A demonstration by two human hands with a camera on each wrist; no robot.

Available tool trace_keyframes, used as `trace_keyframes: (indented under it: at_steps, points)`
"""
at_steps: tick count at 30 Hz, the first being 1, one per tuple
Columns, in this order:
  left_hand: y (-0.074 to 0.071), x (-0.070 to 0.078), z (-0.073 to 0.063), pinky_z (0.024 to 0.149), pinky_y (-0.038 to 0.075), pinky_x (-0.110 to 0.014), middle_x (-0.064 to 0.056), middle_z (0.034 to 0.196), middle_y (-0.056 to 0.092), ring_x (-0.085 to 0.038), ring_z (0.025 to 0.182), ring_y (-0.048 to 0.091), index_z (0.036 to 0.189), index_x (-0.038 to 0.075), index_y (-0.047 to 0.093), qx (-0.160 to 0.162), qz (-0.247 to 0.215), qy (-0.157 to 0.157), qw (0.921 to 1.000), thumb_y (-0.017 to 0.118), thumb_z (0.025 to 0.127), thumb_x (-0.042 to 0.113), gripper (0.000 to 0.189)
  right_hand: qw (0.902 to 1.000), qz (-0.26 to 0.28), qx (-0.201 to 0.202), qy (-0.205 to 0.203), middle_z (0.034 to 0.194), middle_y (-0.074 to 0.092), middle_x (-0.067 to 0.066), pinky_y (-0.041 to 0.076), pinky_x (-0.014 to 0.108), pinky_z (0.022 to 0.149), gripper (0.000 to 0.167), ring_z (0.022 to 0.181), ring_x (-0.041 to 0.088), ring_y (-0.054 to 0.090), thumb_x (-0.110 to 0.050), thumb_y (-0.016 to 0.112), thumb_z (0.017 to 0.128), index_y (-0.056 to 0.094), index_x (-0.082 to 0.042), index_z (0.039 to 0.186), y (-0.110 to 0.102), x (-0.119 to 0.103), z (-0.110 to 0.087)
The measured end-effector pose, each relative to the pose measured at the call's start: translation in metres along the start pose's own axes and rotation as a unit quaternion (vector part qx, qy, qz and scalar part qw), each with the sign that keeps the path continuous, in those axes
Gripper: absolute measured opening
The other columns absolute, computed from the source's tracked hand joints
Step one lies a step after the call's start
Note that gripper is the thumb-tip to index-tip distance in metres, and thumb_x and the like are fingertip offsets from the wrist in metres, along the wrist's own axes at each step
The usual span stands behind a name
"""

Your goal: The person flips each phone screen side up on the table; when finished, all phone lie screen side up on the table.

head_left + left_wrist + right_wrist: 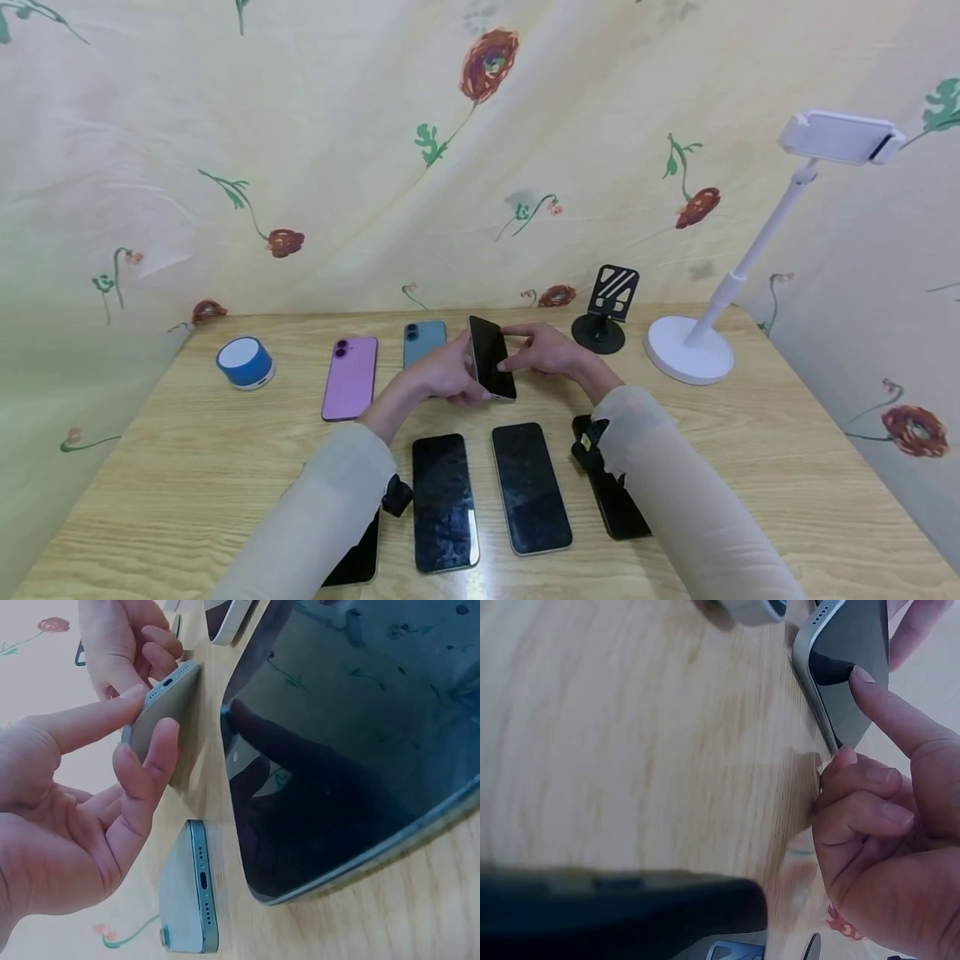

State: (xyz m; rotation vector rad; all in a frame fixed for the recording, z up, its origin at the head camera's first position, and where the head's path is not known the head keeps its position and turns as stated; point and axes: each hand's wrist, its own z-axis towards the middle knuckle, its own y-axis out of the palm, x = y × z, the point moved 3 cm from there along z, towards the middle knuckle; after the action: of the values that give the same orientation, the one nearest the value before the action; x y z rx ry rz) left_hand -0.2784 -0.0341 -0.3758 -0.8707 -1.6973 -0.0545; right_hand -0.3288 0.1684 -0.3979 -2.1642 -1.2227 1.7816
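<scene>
A smartphone (pixel 491 360) with a dark screen and pale metal edge is held tilted up off the table between both hands. My left hand (pixel 453 371) grips it at the left side, thumb by the edge with the charging port in the left wrist view. My right hand (pixel 546 350) pinches the right side, its thumb (pixel 877 697) on the screen and the other fingers at the edge. Just behind the left hand lies a light blue phone (pixel 424 337), back up, partly covered by that hand.
A purple phone (pixel 351 379) and a blue-and-white round speaker (pixel 246 362) are at left. Several dark phones form a front row, including one (pixel 445 504) and another (pixel 531 487); sleeves partly cover the outer ones. A black phone stand (pixel 600 332) and white tall stand (pixel 688 350) occupy the back right.
</scene>
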Motion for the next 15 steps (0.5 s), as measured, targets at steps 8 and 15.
trace_keyframes:
  at_steps: [8,15]
  points:
    - [0.007,0.002,0.007,0.054,0.052,-0.027,-0.010,0.076,0.070,-0.019,0.059,0.066,0.170,0.010,-0.002,0.017,0.038,-0.013,0.9990,0.084,0.087,-0.001,0.120,0.9998,-0.008,0.007,0.016,0.098,0.060,0.011,0.040,0.027,0.055,0.082,0.053,0.013,0.042,-0.022,0.082,0.094,0.040,-0.017,0.164,-0.006,0.004,-0.002]
    - [0.011,0.000,0.012,0.051,0.050,-0.026,-0.010,0.074,0.066,-0.018,0.055,0.062,0.168,0.010,0.011,0.027,0.048,-0.025,0.9982,0.084,0.086,-0.002,0.110,0.9996,-0.008,0.016,0.023,0.083,0.055,0.006,0.040,0.026,0.053,0.085,0.052,0.013,0.044,-0.022,0.083,0.093,0.039,-0.019,0.165,-0.008,0.008,-0.003]
